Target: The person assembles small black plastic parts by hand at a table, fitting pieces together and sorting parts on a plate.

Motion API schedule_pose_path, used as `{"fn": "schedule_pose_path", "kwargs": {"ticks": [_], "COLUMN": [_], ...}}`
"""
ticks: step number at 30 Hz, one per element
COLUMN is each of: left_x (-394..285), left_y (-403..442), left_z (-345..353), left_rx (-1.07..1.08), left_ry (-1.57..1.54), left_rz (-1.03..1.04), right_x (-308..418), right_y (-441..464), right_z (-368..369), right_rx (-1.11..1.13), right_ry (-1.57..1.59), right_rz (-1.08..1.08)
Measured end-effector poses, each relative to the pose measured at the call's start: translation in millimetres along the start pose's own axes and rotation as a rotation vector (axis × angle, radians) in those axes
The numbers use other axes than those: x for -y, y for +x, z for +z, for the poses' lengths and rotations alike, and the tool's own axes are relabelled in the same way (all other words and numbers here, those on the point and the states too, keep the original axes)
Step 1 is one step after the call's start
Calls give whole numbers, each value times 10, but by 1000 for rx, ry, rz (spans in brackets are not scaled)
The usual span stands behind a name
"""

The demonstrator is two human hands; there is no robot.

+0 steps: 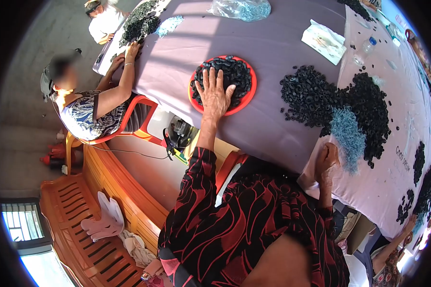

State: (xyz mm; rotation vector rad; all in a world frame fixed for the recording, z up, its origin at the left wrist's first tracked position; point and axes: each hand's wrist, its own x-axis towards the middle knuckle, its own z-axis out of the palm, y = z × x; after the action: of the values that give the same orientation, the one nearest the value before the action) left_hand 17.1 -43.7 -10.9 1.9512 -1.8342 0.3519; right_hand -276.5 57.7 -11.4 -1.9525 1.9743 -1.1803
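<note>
Fingers spread, my left hand [214,95] lies flat on top of small black parts [239,74] that fill a round red tray [253,79]. My right hand [327,157] is at the table's near edge, left of a heap of small light-blue pieces [348,136]; its fingers are curled together, and what they hold, if anything, is hidden. Around the blue pieces spreads a large pile of loose black parts [307,93] on the cloth-covered table [277,143].
A clear bag of blue pieces [246,10], a white box [323,41] and a bottle [369,44] stand farther back. Two people sit at the left beside a black pile [141,24]. An orange bench [81,201] is lower left. Another person's hand [408,228] shows at lower right.
</note>
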Motion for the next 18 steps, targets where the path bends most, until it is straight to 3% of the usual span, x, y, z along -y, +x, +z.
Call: {"fn": "schedule_pose_path", "kwargs": {"ticks": [3,14,18], "left_x": [44,18,61], "left_y": [47,45,50], "left_z": [81,123,101], "left_rx": [152,146,24], "left_ry": [-39,-53,-65], "left_rz": [-56,-49,-41], "right_x": [-9,-66,-21], "right_y": [-16,12,11], "right_z": [9,36,25], "right_rx": [-15,-23,-1], "right_ry": [7,33,3], "right_rz": [-5,-45,-8]}}
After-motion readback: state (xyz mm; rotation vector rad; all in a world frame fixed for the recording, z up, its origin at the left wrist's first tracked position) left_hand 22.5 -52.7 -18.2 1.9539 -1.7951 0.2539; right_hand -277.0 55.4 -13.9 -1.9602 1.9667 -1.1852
